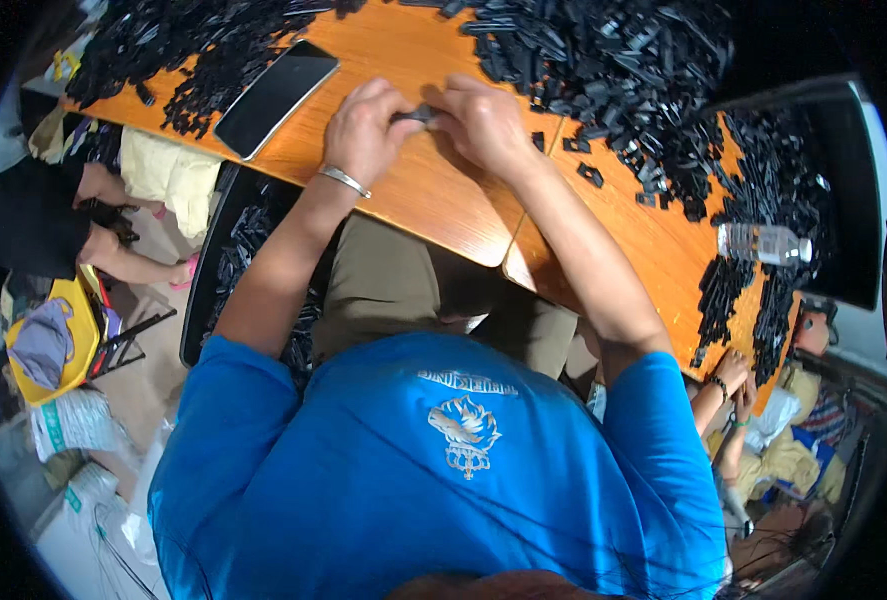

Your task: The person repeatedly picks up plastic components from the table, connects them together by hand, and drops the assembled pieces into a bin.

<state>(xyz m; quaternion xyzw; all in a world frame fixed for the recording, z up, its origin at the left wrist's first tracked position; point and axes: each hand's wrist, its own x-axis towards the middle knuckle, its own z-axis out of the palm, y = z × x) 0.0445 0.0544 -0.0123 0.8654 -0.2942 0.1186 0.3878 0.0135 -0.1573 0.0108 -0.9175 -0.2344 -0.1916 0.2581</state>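
Over the wooden table [433, 205], a small black plastic piece [416, 115] is pinched between my two hands. My left hand [365, 128] grips its left end, with a silver bracelet on that wrist. My right hand [483, 122] closes its fingers on the other end. What exact kind of part it is cannot be made out, as fingertips cover most of it. A smartphone [277, 98] with a dark screen lies left of my left hand. To the right of my right hand, a few loose black parts [589, 174] rest on the tabletop.
Large heaps of black plastic parts [603, 70] cover the table's far side. A clear plastic bottle [763, 244] lies at the right. Below the table's left edge stands a black bin [225, 270] of parts. Another person's hands [733, 375] are at the right edge; someone sits left.
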